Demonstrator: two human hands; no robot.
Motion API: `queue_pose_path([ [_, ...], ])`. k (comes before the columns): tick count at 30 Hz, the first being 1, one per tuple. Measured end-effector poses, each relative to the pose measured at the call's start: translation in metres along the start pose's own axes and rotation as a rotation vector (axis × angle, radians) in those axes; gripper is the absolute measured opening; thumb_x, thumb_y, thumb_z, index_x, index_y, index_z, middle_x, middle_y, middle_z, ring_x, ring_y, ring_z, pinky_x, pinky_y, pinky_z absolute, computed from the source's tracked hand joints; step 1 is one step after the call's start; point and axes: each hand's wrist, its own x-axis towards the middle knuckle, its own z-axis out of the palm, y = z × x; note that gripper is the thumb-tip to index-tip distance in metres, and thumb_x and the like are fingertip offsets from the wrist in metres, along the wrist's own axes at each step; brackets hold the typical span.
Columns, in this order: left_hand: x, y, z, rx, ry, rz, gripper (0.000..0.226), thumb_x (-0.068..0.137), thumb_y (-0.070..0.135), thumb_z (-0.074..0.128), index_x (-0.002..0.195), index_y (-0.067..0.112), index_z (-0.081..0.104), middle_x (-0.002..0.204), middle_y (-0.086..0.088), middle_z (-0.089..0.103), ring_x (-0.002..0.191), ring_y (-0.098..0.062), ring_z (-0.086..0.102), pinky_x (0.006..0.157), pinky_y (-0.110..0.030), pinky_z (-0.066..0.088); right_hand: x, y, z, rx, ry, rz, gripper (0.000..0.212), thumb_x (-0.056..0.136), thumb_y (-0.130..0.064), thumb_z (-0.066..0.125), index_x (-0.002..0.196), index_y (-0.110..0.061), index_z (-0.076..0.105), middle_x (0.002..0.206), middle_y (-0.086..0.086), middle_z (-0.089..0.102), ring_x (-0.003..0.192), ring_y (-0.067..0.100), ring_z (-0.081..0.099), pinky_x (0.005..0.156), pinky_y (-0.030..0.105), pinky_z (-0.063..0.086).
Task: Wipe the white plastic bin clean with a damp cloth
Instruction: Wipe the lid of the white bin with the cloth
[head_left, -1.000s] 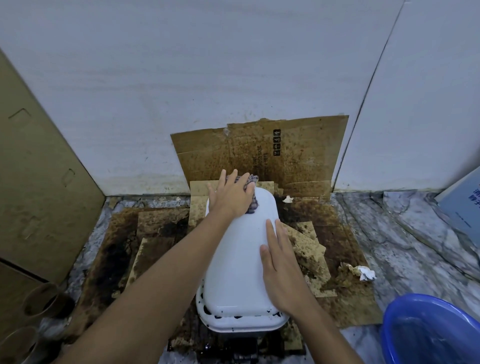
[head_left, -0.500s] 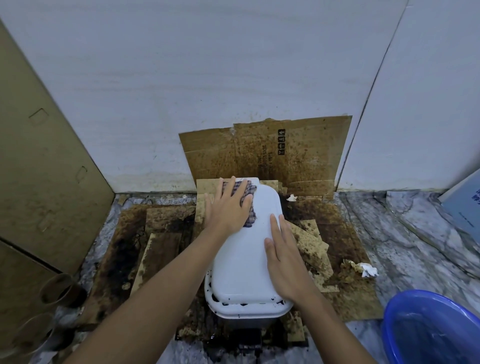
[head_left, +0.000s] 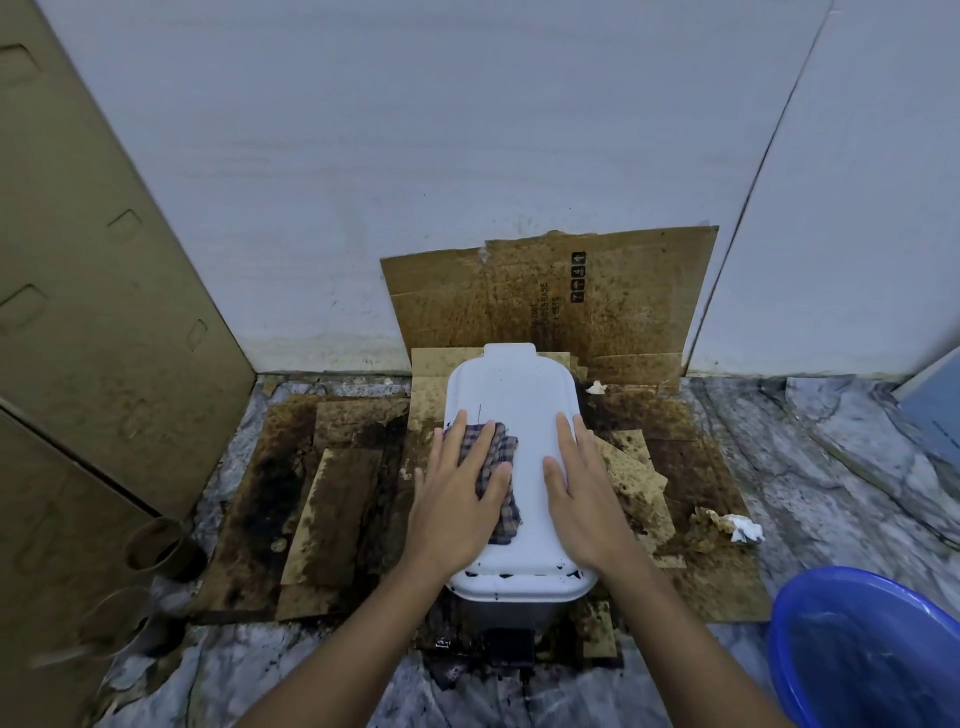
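The bin (head_left: 511, 415) stands on stained cardboard (head_left: 691, 467) by the wall. Beyond both sets of fingertips its white lid looks mostly clean; dark specks remain along the near rim, behind the palms. The left hand (head_left: 457, 499) presses a checked cloth (head_left: 498, 478) flat, fingers spread. The right hand (head_left: 584, 493) rests flat beside it, fingers together, gripping nothing.

blue basin (head_left: 862, 649) cut off, cloth (head_left: 501, 470) partly hidden

White bin (head_left: 519, 405), blue-checked cloth (head_left: 501, 478), stained brown cardboard (head_left: 639, 291), blue basin (head_left: 810, 613).
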Motion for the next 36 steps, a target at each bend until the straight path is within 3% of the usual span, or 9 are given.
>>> queue_pose_path([
  [5, -0.022, 0.001, 0.002, -0.048, 0.012, -0.005, 0.058, 0.101, 0.061, 0.031, 0.155, 0.052, 0.012, 0.159, 0.032, -0.017, 0.153, -0.007, -0.017, 0.125, -0.054, 0.007, 0.001, 0.001, 0.001, -0.011, 0.014, -0.006, 0.062, 0.109, -0.049, 0.026, 0.161, -0.037, -0.004, 0.168, -0.016, -0.016, 0.154, 0.006, -0.014, 0.118, 0.028, 0.004],
  [13, -0.034, 0.005, 0.004, 0.037, 0.022, -0.022, 0.060, 0.101, 0.063, 0.024, 0.157, 0.049, 0.008, 0.162, 0.025, -0.021, 0.150, -0.006, -0.026, 0.120, -0.055, -0.016, 0.002, 0.001, 0.000, 0.010, 0.009, 0.005, 0.061, 0.109, -0.048, 0.026, 0.161, -0.037, -0.002, 0.168, -0.016, -0.015, 0.155, 0.007, -0.014, 0.122, 0.033, 0.005],
  [21, -0.011, 0.016, -0.004, 0.105, -0.005, -0.013, 0.060, 0.103, 0.059, 0.022, 0.159, 0.040, 0.009, 0.166, 0.016, -0.016, 0.150, -0.010, -0.029, 0.116, -0.053, -0.023, -0.001, -0.007, -0.012, 0.114, -0.017, 0.039, 0.063, 0.105, -0.058, 0.027, 0.160, -0.043, 0.002, 0.167, -0.022, -0.015, 0.155, 0.004, -0.009, 0.125, 0.041, 0.007],
  [23, -0.007, 0.020, -0.006, 0.051, -0.007, -0.008, 0.059, 0.104, 0.057, 0.021, 0.159, 0.039, 0.012, 0.167, 0.016, -0.011, 0.150, -0.008, -0.026, 0.116, -0.052, -0.024, -0.003, -0.010, -0.018, 0.127, 0.004, 0.041, 0.064, 0.103, -0.060, 0.028, 0.160, -0.043, 0.005, 0.167, -0.023, -0.012, 0.154, 0.003, -0.009, 0.125, 0.041, 0.007],
  [26, -0.006, 0.025, -0.018, -0.209, 0.026, 0.015, 0.054, 0.105, 0.053, 0.025, 0.157, 0.038, 0.023, 0.166, 0.019, 0.005, 0.150, 0.002, -0.015, 0.117, -0.048, -0.026, -0.004, -0.015, -0.029, 0.101, 0.046, 0.009, 0.063, 0.104, -0.057, 0.031, 0.161, -0.039, 0.011, 0.168, -0.022, -0.008, 0.154, 0.002, -0.011, 0.125, 0.039, 0.006],
  [29, -0.012, 0.025, -0.041, -0.409, 0.160, 0.019, 0.051, 0.104, 0.049, 0.029, 0.153, 0.036, 0.036, 0.158, 0.026, 0.020, 0.151, 0.004, 0.002, 0.122, -0.046, -0.016, -0.003, -0.027, -0.037, 0.031, 0.068, -0.057, 0.059, 0.107, -0.052, 0.033, 0.161, -0.034, 0.018, 0.168, -0.021, -0.001, 0.153, -0.001, -0.011, 0.123, 0.035, 0.005],
  [32, -0.016, 0.018, -0.063, -0.487, 0.299, 0.045, 0.046, 0.105, 0.044, 0.034, 0.148, 0.033, 0.046, 0.153, 0.023, 0.035, 0.147, 0.003, 0.022, 0.127, -0.042, 0.010, -0.005, -0.052, -0.029, -0.090, 0.046, -0.159, 0.057, 0.108, -0.052, 0.030, 0.161, -0.033, 0.020, 0.169, -0.019, 0.006, 0.154, 0.000, -0.007, 0.126, 0.033, 0.005],
  [34, -0.016, 0.012, -0.075, -0.523, 0.343, 0.055, 0.043, 0.105, 0.041, 0.038, 0.145, 0.032, 0.050, 0.152, 0.019, 0.042, 0.142, 0.005, 0.032, 0.120, -0.025, 0.026, -0.009, -0.069, -0.013, -0.178, 0.005, -0.220, 0.055, 0.110, -0.048, 0.028, 0.161, -0.031, 0.019, 0.169, -0.016, 0.008, 0.155, 0.002, -0.007, 0.127, 0.035, 0.002],
  [36, -0.017, 0.008, -0.081, -0.517, 0.342, 0.057, 0.042, 0.105, 0.041, 0.040, 0.144, 0.033, 0.051, 0.152, 0.020, 0.044, 0.140, 0.007, 0.035, 0.109, -0.011, 0.027, -0.011, -0.082, 0.006, -0.272, -0.047, -0.243, 0.055, 0.111, -0.046, 0.023, 0.162, -0.029, 0.016, 0.170, -0.014, 0.005, 0.155, 0.005, -0.009, 0.127, 0.036, -0.005],
])
